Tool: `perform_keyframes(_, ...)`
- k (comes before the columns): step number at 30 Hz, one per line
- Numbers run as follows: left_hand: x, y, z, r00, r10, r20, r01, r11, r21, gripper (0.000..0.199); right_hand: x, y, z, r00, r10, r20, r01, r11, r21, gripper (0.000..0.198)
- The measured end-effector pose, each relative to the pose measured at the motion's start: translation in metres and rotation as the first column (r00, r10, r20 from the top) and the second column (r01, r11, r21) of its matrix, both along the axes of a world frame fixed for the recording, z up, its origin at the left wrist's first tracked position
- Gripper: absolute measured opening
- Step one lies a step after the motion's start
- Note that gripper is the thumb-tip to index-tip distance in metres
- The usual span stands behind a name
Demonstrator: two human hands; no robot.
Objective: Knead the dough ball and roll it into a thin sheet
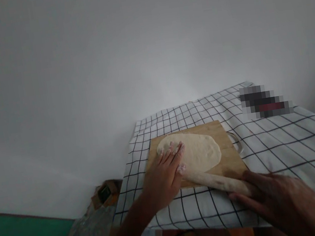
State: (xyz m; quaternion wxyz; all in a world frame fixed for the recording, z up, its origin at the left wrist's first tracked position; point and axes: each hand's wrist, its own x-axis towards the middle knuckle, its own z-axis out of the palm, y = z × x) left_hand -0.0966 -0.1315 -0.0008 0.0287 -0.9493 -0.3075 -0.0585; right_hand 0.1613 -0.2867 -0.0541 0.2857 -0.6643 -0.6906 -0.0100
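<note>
A flat oval sheet of dough (199, 151) lies on a wooden board (231, 154). My left hand (165, 172) rests on the left part of the dough, its fingers stretched out and floury at the tips. At the board's near right corner, my right hand (275, 195) grips one end of a floury rolling pin (217, 181). The pin slants from there across the near edge of the board, and its far end reaches close to my left thumb. My right palm hides the pin's near end.
A white cloth with black checks (268, 148) covers the table. On the board's right side is a metal handle (237, 141). A pixelated dark and red thing (264, 102) lies at the back right. A cardboard box (105, 193) stands low at the left, near the pale wall (135, 50).
</note>
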Motion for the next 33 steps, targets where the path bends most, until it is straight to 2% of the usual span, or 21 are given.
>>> perform_keyframes(2,-0.003,-0.004,-0.001,1.0,0.011,-0.005,-0.011,1.0,0.004,0.055,-0.001,0.002,0.004,1.0,0.022,0.006,-0.022,0.997,-0.077,0.031)
perform_keyframes(4,-0.002,0.001,-0.004,1.0,0.014,0.004,-0.014,1.0,0.02,0.054,-0.003,0.004,0.011,1.0,-0.021,0.005,0.021,0.994,-0.104,0.033)
perform_keyframes(9,0.021,0.039,-0.012,0.996,-0.075,0.043,0.072,0.994,0.083,0.054,-0.009,0.011,0.021,0.984,-0.177,-0.003,0.175,0.975,-0.14,0.041)
perform_keyframes(12,0.032,0.05,-0.012,0.989,-0.131,0.071,0.124,0.988,0.088,0.054,-0.011,0.011,0.021,0.972,-0.226,-0.057,0.216,0.965,-0.151,0.039)
perform_keyframes(15,0.028,0.041,-0.007,0.99,-0.113,0.085,0.11,0.993,0.036,0.053,-0.011,0.008,0.018,0.973,-0.209,-0.098,0.195,0.972,-0.131,0.035)
perform_keyframes(18,0.014,0.019,-0.003,0.995,-0.06,0.074,0.06,0.998,-0.01,0.054,-0.011,0.005,0.014,0.98,-0.169,-0.108,0.157,0.981,-0.11,0.033)
perform_keyframes(25,-0.022,-0.027,-0.008,0.998,-0.012,0.065,0.016,0.998,-0.056,0.062,-0.015,-0.009,0.014,0.992,0.034,-0.121,-0.051,0.989,-0.142,0.027)
perform_keyframes(29,-0.021,-0.027,0.006,0.995,-0.01,0.1,0.02,0.995,-0.101,0.058,-0.011,-0.015,0.02,0.977,0.015,-0.212,-0.042,0.991,-0.126,0.032)
perform_keyframes(33,0.011,-0.006,0.021,0.988,-0.069,0.14,0.079,0.995,-0.067,0.053,0.001,-0.009,0.023,0.973,-0.093,-0.209,0.064,0.988,-0.14,0.04)
